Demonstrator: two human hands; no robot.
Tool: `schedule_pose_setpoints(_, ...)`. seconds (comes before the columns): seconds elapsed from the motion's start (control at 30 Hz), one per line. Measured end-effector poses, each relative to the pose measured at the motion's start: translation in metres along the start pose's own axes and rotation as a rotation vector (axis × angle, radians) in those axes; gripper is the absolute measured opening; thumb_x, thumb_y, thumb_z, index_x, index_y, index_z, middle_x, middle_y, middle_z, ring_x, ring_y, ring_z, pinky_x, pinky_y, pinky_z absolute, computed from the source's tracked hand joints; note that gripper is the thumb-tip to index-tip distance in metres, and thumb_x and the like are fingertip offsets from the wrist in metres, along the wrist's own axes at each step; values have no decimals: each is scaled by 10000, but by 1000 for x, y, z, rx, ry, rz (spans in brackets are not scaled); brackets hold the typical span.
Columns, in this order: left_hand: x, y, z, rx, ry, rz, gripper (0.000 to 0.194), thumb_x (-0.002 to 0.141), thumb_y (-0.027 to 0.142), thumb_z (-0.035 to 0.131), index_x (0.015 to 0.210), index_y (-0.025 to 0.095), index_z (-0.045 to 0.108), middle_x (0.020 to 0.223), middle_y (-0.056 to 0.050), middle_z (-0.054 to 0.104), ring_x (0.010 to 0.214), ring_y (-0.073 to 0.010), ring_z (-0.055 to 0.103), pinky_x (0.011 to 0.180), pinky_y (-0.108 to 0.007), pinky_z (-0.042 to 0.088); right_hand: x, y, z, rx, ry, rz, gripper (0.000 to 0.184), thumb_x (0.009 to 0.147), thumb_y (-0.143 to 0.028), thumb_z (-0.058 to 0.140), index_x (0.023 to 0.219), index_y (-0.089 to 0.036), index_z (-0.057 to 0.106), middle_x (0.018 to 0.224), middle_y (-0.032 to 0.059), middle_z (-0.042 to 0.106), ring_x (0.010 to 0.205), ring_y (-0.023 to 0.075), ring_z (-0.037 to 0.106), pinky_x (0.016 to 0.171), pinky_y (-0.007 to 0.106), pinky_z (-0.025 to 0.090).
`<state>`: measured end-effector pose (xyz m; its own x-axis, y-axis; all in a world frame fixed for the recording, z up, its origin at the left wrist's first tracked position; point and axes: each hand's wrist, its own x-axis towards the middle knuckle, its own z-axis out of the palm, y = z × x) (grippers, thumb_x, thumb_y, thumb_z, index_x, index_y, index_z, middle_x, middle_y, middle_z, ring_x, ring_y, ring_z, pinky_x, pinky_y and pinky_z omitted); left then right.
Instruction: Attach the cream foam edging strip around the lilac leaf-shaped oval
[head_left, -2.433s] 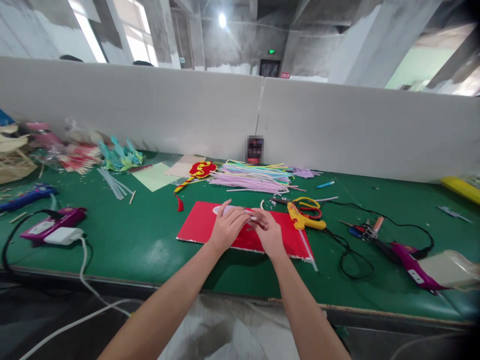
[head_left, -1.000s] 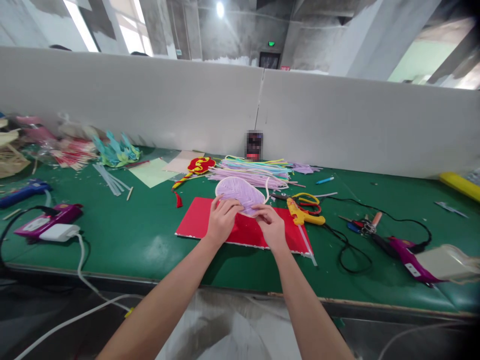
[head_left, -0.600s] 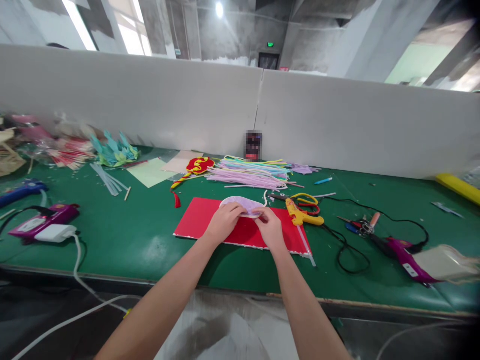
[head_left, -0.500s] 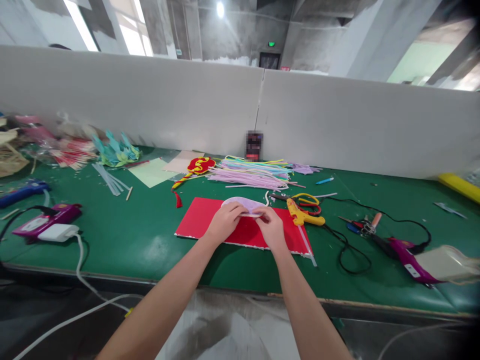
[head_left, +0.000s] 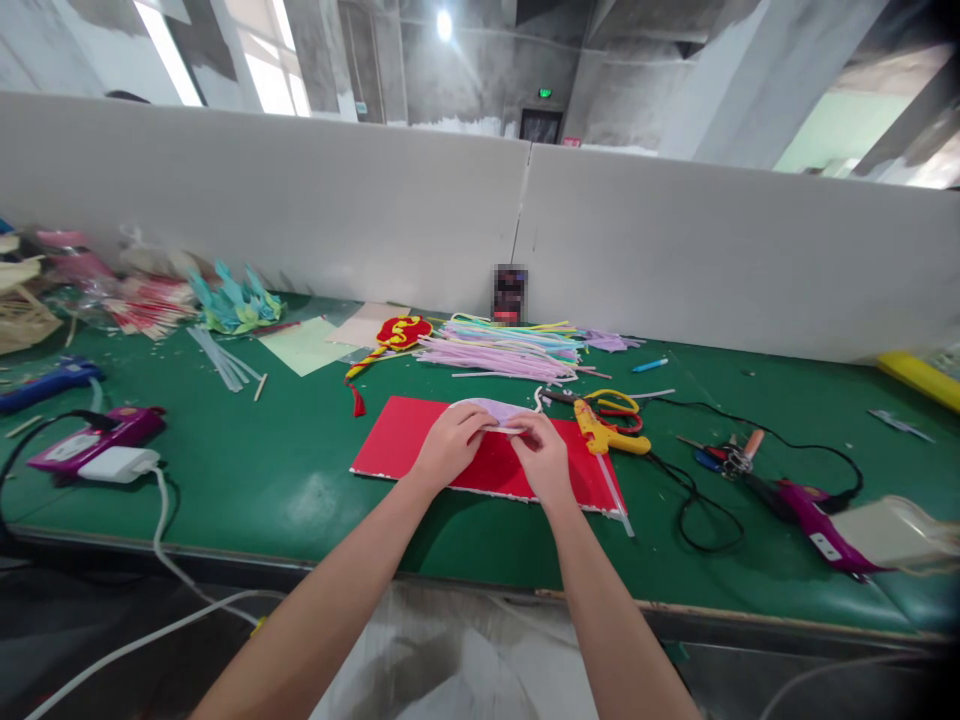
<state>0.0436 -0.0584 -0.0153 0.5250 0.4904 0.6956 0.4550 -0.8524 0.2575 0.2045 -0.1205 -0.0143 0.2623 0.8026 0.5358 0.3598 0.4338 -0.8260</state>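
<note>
Lilac piece point(head_left: 501, 411): held over the red board point(head_left: 405, 440), between both hands.
Left hand point(head_left: 454, 443): near edge pinched in the fingers.
Right hand point(head_left: 543, 455): same edge pinched close by.
Pale strip point(head_left: 538, 401): probably best pressed flush in short lengths.

At the centre of the frame, the left grip point(head_left: 455, 443) and right grip point(head_left: 543, 450) hide parts of the lilac oval piece point(head_left: 496, 410) from us. Upper centre, we find the dark upright object point(head_left: 510, 294) pixelated past recognition, and the red sign point(head_left: 571, 143) above too small to read. We lose the blue glue gun point(head_left: 49, 387) at the left edge, the yellow object point(head_left: 921, 377) at the right.
</note>
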Motion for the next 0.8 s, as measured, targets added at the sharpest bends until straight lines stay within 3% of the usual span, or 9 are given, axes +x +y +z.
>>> schedule_pose_setpoints(0.23, -1, -6, 0, 108, 26, -87, 426, 773, -44, 439, 1062, 206, 628, 1038, -64, 668, 958, -209, 608, 804, -342, 462, -1, 4, 1, 40, 7, -12, 116, 764, -161, 558, 782, -228, 651, 917, 49, 643, 922, 198, 616, 842, 359, 502)
schedule_pose_setpoints(0.53, -1, 6, -12, 185, 208, -95, 338, 875, 50, 404, 980, 216, 680, 950, -63, 704, 931, -203, 608, 824, -359, 387, -3, -4, -1, 56, 2, -31, 134, 765, -135, 552, 758, -228, 649, 946, 51, 657, 930, 198, 622, 799, 346, 498)
schedule_pose_setpoints(0.8, -1, 9, -14, 190, 249, -59, 325, 903, 76, 397, 961, 216, 685, 930, -55, 713, 900, -191, 616, 809, -354, 374, -2, -2, -1, 56, 11, -32, 134, 757, -132, 553, 749, -231, 643, 945, 50, 663, 947, 203, 622, 789, 340, 491)
